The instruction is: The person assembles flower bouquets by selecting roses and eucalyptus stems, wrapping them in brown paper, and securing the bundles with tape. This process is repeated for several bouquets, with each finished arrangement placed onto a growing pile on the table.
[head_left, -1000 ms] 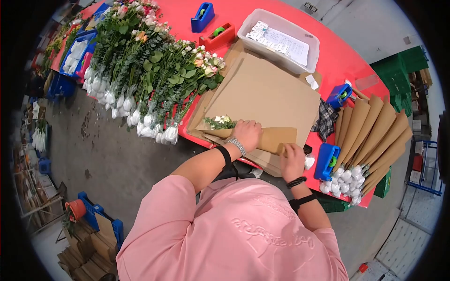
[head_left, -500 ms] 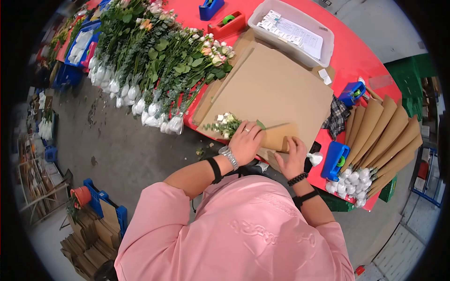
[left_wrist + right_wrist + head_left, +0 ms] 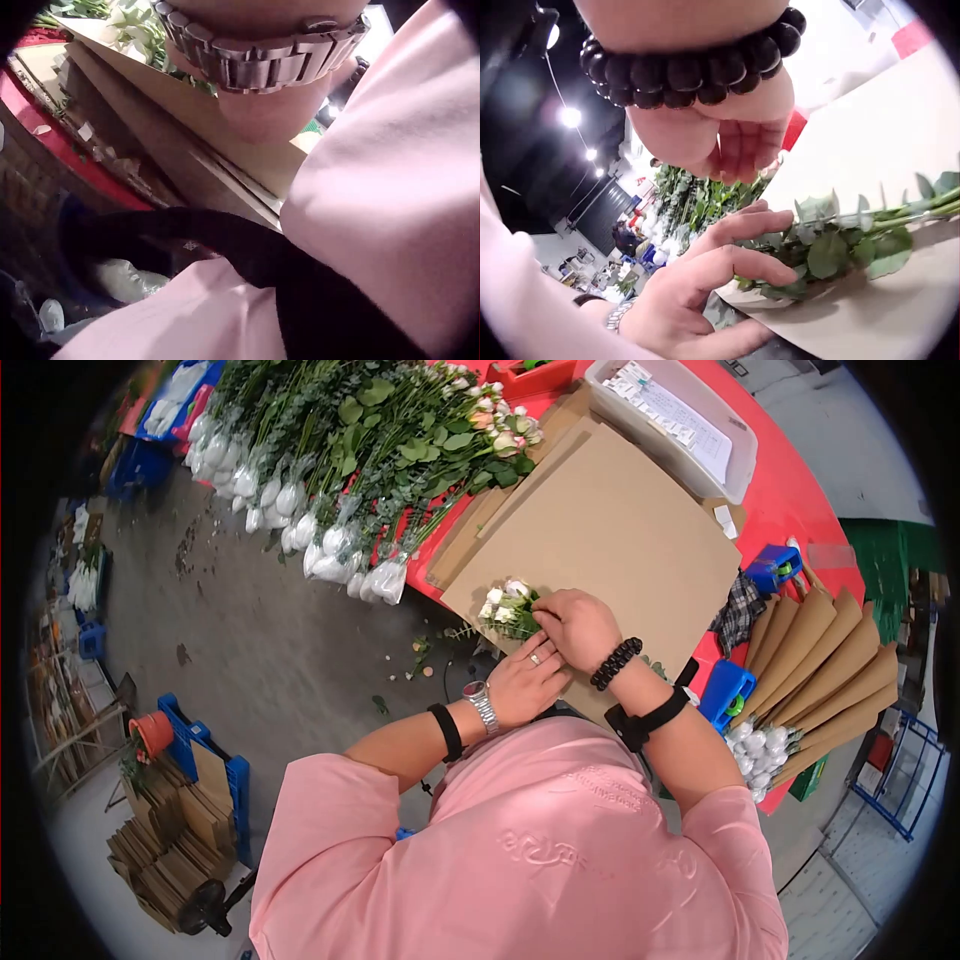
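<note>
The left hand [image 3: 522,685] rests on the flower bunch [image 3: 510,612], fingers nearly straight, perhaps for steadying it on the brown sheet [image 3: 620,530]. The right hand [image 3: 583,632] is above the sheet; its grip I cannot tell. Under the sheet is 1 red table [image 3: 800,490], left of it grey floor [image 3: 250,640].

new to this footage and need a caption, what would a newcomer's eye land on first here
Probably the mass of leafy, white-bagged flower stems along the table's left side. Next, the fan of brown paper cones at the right. Between them, both hands, left and right, meet at a small white-flowered bunch.
</note>
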### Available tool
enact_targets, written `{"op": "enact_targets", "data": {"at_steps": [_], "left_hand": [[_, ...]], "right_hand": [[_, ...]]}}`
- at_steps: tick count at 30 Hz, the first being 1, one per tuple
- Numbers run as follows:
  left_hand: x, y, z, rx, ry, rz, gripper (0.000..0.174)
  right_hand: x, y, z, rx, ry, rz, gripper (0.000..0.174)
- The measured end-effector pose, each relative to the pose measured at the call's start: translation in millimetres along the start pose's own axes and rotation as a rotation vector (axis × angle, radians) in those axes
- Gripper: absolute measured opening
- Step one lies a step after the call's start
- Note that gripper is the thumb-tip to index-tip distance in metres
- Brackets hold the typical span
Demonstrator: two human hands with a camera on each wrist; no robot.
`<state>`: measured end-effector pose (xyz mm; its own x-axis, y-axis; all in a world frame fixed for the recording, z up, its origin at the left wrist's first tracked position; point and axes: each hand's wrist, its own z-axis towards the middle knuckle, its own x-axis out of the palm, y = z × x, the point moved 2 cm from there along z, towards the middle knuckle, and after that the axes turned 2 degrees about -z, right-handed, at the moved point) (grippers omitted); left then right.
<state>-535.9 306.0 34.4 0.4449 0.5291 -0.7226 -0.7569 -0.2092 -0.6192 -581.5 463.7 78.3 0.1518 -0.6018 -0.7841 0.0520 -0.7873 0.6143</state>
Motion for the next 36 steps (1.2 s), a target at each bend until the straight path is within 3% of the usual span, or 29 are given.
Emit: {"op": "enact_targets", "data": {"at_steps": [4, 6, 7, 8, 9, 10, 13, 25, 36], "left_hand": [[-23, -3, -12, 0.025, -0.073, -0.057, 0.026], [-35, -2, -19, -0.133, -0.173, -0.038, 0.021], [-48, -1, -18, -0.176, -0.323, -0.002, 0.012], [-54, 3, -20, -0.180, -0.323, -0.005, 0.012], [-61, 9, -23, -0.322, -0.411, 0.025, 0.012], [-65, 15, -28, -0.466, -0.497, 0.053, 0.012], [-64, 33, -39, -0.621, -0.551, 0.021, 0.012], [-49, 34, -30, -0.661, -0.495, -0.014, 0.010], [-42, 38, -24, -0.753, -0.506, -0.029, 0.015]], "right_hand": [[18, 1, 8, 0.010, 0.148, -0.047, 0.017], [22, -1, 8, 0.059, 0.242, -0.004, 0.016], [22, 1, 7, 0.060, 0.249, -0.005, 0.016], [21, 5, 6, 0.007, 0.169, 0.001, 0.016], [20, 8, 5, -0.044, 0.087, 0.007, 0.019], [21, 9, 3, -0.039, 0.092, 0.006, 0.019], [23, 12, 2, -0.056, 0.079, -0.017, 0.021], [39, 11, 1, -0.062, 0.071, -0.092, 0.019], [43, 6, 2, 0.005, 0.016, 0.021, 0.012]]}}
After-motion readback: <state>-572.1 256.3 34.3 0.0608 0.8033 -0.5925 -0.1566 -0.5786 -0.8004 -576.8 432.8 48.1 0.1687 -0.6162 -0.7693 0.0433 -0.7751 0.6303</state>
